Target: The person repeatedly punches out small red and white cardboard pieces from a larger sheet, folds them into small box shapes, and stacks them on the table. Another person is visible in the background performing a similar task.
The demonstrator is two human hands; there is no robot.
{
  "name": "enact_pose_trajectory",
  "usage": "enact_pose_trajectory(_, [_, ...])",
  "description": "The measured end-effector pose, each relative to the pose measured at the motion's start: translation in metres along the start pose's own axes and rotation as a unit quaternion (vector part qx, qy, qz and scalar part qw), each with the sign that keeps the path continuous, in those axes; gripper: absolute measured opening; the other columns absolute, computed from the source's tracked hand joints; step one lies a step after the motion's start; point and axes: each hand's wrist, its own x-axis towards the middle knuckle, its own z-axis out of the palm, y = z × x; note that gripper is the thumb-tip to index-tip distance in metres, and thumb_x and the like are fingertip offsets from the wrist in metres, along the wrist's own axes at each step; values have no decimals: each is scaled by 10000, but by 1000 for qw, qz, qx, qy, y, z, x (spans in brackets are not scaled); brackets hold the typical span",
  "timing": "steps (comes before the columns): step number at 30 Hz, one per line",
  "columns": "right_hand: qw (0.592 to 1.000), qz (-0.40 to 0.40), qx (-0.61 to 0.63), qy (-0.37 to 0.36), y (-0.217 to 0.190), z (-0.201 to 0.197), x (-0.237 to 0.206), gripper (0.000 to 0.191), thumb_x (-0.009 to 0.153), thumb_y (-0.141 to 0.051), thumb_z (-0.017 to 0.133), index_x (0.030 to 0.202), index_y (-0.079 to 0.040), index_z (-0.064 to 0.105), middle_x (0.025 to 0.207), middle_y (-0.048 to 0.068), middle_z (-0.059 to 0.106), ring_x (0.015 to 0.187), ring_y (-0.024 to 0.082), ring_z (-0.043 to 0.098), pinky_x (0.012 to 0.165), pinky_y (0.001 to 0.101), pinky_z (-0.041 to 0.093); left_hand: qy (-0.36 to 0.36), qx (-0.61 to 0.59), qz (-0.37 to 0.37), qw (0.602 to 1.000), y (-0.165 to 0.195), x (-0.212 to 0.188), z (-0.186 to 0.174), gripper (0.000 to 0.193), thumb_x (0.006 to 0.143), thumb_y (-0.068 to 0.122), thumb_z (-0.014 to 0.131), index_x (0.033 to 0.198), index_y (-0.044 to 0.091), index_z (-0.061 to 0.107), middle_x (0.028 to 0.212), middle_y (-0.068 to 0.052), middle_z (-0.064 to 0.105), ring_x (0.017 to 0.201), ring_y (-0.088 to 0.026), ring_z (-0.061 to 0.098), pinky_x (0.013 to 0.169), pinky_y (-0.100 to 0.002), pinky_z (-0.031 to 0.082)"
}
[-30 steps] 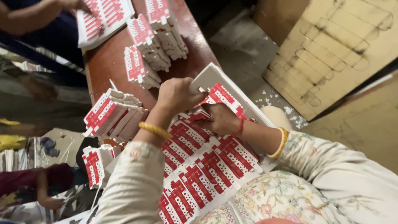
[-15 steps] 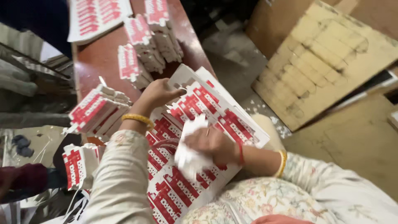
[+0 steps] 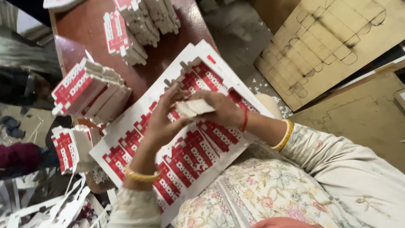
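A dark red-brown wooden desk (image 3: 84, 29) filled the upper left of the head view, with a dusty grey floor and a large tan cardboard board scored with box outlines (image 3: 333, 46) leaning off to the right. Across the desk's near edge and the person's lap lay a wide white-and-red printed cardboard sheet of die-cut carton blanks (image 3: 198, 156), its long axis running from lower left to upper right. Above the middle of that sheet the two hands met. The left hand (image 3: 162, 122), wearing a yellow bangle at the wrist, came up from the lower left with its fingers (image 3: 175, 95) spread fairly wide and only the thumb side touching a small white piece of cardboard (image 3: 195, 107). The right hand (image 3: 221, 109), with a red thread and a yellow bangle on its wrist, came in from the right and had its fingers closed on the piece's right end. The piece lay roughly level, its long axis pointing left to right between the palms, raised clear of the sheet. The right hand therefore had the firmer hold. Stacks of separated red-and-white carton blanks (image 3: 90, 90) stood well apart on the left, with more (image 3: 145, 19) farther up the desk.
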Motion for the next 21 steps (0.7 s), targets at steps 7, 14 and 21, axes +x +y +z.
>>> enact_pose_trajectory(7, [996,-68,-57,16,-2,5,-24,567,857,-60,784,1362,-58,527,1279,160,654,1200,313,650,1009,433,531,28,72,120,990,-39,-28,31,887,677,235,929,1425,76,481,1341,-193,573,1294,-334,553,1125,-445,460])
enact_pose_trajectory(14, [993,-45,8,111,32,14,-6,328,990,6,762,1270,-82,613,1171,112,684,1120,215,701,983,356,613,192,110,141,965,-24,-33,41,788,943,245,807,1528,38,322,1438,-165,514,1367,-328,525,1217,-470,436])
enact_pose_trajectory(21, [980,-112,117,115,-15,-26,15,346,1050,12,682,1340,-49,502,1191,26,578,1089,118,644,900,287,613,65,304,173,935,-2,-89,81,507,785,291,782,1239,103,660,1328,-201,580,1256,-399,500,1047,-565,376])
